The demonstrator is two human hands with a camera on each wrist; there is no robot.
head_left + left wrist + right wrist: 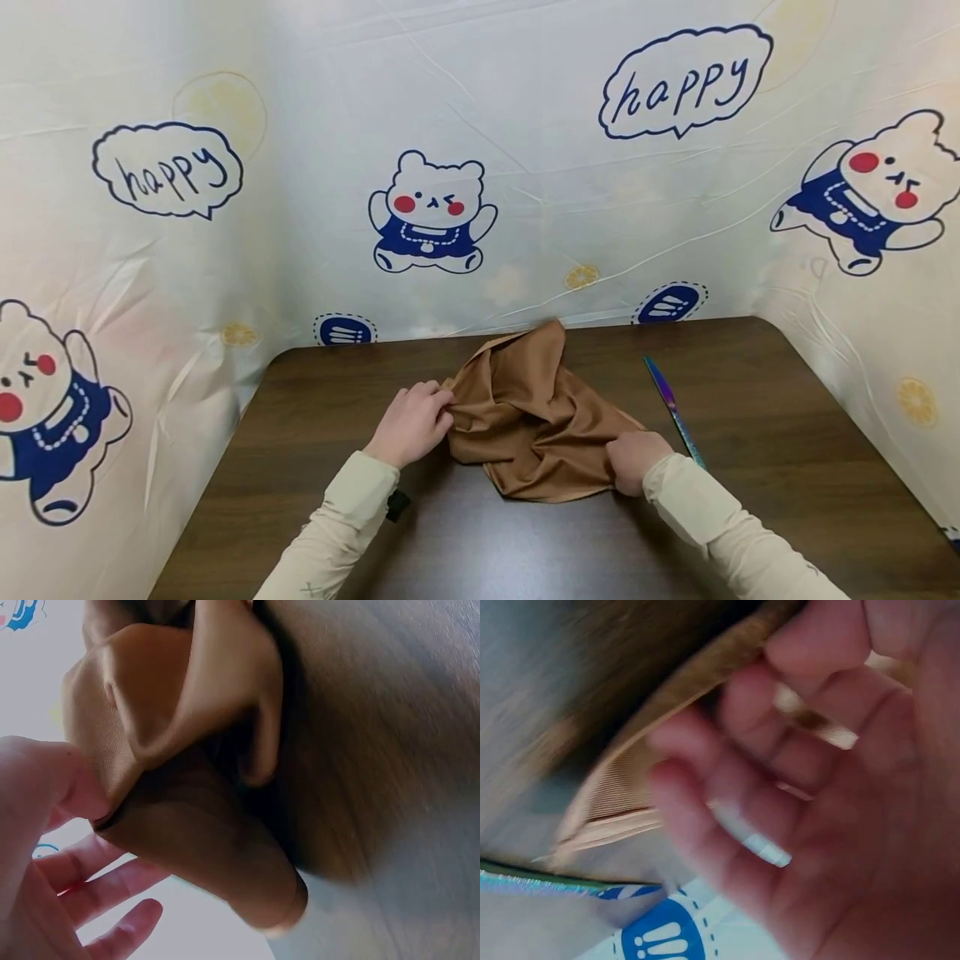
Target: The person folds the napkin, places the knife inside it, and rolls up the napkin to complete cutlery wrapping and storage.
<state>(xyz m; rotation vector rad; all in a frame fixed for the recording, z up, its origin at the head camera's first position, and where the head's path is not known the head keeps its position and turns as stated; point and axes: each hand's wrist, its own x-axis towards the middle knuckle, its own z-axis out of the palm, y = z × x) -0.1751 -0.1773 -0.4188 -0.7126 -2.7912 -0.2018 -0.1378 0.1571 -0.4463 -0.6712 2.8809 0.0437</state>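
A crumpled brown cloth napkin [525,417] lies in folds across the middle of the table, its far corner standing up near the back edge. At its left side my left hand [412,423] pinches the edge between thumb and index finger; the left wrist view shows the other fingers loosely spread below the napkin [172,727]. My right hand [639,460] grips the near right corner. Up close, the fingers of the right hand [840,787] curl at the hemmed edge, thumb against it. The part inside that grip is hidden.
An iridescent table knife [667,400] lies just right of the napkin, its handle end partly behind the right wrist. The dark wooden table [315,417] is enclosed at the back and both sides by a pale curtain [540,208] printed with cartoon bears.
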